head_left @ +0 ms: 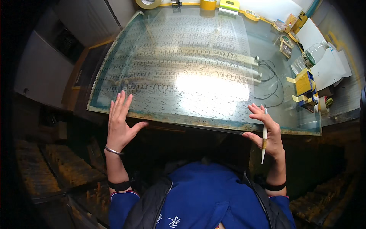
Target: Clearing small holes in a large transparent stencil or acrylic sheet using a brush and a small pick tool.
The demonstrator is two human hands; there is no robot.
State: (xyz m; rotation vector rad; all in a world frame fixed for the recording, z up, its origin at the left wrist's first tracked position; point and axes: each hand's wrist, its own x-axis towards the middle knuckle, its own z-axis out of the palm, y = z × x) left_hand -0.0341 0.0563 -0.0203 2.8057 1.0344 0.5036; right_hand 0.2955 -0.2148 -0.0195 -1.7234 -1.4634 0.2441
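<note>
Crossing the right hand (273, 133) is a white tool (265, 131).

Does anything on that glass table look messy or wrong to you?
Nothing looks spilled or broken. What stands out is the black cables, looped loosely beside the ends of the pale tubes toward the right. Strong glare washes out part of the patterned sheet, so I cannot judge that area.

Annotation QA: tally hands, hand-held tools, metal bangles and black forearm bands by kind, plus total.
Hands: 2 (left hand, right hand)
White pen-shaped tool: 1
Metal bangle: 1
Black forearm bands: 2 (left band, right band)
Total: 6
</note>
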